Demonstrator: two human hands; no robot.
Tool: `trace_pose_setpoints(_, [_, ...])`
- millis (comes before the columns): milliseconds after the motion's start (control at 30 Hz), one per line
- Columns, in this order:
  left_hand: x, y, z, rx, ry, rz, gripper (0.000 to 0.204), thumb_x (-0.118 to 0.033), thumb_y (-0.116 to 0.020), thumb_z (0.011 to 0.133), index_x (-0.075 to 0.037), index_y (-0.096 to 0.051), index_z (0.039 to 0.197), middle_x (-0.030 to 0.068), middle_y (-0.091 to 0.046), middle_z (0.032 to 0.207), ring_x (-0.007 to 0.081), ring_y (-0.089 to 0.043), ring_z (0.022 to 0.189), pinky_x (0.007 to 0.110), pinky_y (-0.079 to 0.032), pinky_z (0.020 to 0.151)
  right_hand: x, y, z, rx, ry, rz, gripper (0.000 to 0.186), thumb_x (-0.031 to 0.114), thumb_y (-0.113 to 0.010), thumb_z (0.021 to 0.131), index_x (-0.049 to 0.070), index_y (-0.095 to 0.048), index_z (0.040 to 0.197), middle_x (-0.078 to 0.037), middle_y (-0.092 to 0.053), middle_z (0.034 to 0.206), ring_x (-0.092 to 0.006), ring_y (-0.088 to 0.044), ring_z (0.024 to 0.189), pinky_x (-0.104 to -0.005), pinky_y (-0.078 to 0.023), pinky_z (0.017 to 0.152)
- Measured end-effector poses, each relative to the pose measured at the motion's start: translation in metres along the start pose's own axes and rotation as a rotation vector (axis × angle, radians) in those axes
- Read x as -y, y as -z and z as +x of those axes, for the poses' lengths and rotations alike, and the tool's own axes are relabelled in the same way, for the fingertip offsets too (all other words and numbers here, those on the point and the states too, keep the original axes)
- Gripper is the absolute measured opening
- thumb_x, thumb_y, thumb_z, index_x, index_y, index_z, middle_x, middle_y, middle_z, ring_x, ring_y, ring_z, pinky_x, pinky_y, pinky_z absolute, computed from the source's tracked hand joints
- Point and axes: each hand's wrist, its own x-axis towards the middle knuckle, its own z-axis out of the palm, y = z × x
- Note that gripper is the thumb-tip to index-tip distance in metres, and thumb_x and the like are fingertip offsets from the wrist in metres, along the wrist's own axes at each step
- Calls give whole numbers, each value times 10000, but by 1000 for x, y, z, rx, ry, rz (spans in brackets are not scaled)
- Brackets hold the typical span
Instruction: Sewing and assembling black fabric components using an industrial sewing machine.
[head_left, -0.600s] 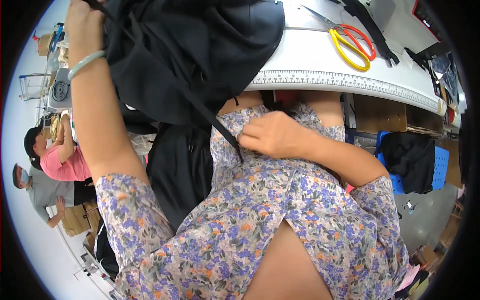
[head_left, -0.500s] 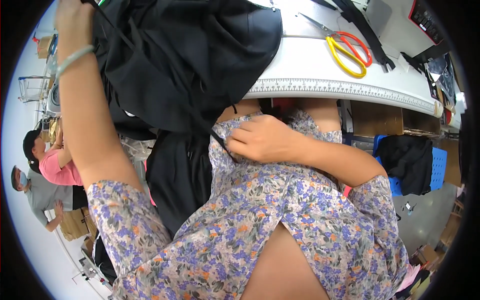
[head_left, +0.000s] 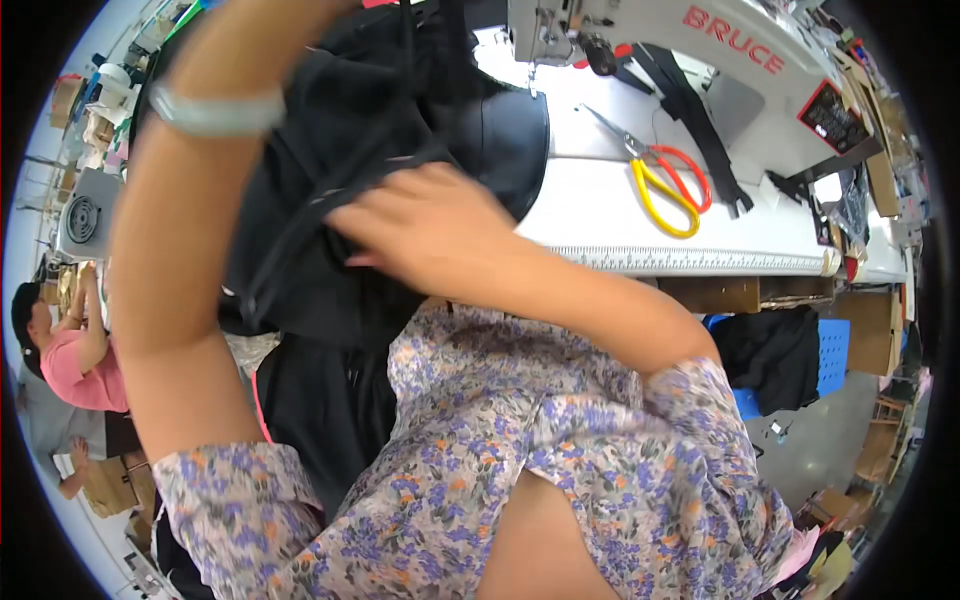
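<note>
A large piece of black fabric (head_left: 330, 300), with narrow straps or strips on it, lies bunched over the table's front left and hangs toward my lap. My right hand (head_left: 430, 230) is on this fabric, somewhat blurred, its fingers curled into it beside a thin black strap (head_left: 290, 245). Raised across the upper left, my left hand (head_left: 290, 30) reaches over the fabric. Its fingers are cut off by the upper edge, so their grip is hidden. A pale bracelet (head_left: 218, 112) circles that wrist.
A white sewing machine (head_left: 650, 30) stands at the back. Scissors (head_left: 665, 185) with red and yellow handles lie on the white table (head_left: 590, 205), near black strips (head_left: 695, 120). A ruler tape (head_left: 680, 260) edges the table. At right sits a blue crate (head_left: 832, 355); co-workers (head_left: 75, 370) are at left.
My right hand has moved up and left from my lap onto the black fabric. My left arm has swung right, its hand passing toward the upper edge. The view has tilted up, showing the sewing machine.
</note>
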Motion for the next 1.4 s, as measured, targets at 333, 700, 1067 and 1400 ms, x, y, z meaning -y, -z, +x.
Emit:
trace_pose_setpoints(333, [38, -80, -122, 313, 828, -1003, 200, -188, -629, 963, 9, -651, 992, 38, -688, 852, 68, -607, 657, 208, -527, 619, -129, 122, -107, 152, -56, -716, 387, 28, -697, 771, 76, -659, 1154, -64, -658, 1146, -271, -623, 970, -385, -512, 822])
trace_pose_setpoints(700, [42, -99, -110, 507, 746, -790, 232, -145, -631, 952, 84, -631, 990, 86, -649, 717, 110, -599, 515, 238, -488, 492, -132, 67, -44, 9, 362, -445, 315, 106, -674, 691, 69, -683, 1004, -31, -646, 877, -169, -589, 637, -271, -460, 515])
trace_pose_setpoints(1067, [63, -128, -125, 145, -229, -33, 144, -48, -615, 882, -39, -625, 1026, 36, -682, 914, 188, -657, 721, 296, -525, 598, -127, 76, -47, 50, 237, -389, 369, 60, -685, 622, 18, -689, 989, -73, -666, 885, -186, -639, 666, -267, -488, 539])
trace_pose_setpoints(1400, [65, -132, -141, 519, -192, 169, 317, -110, -503, 893, -67, -595, 1193, 67, -548, 1315, 259, -495, 1192, 554, -342, 1070, -129, 81, -51, 182, -2, -444, 360, 35, -677, 652, 41, -687, 1011, -55, -655, 941, -207, -641, 731, -294, -491, 569])
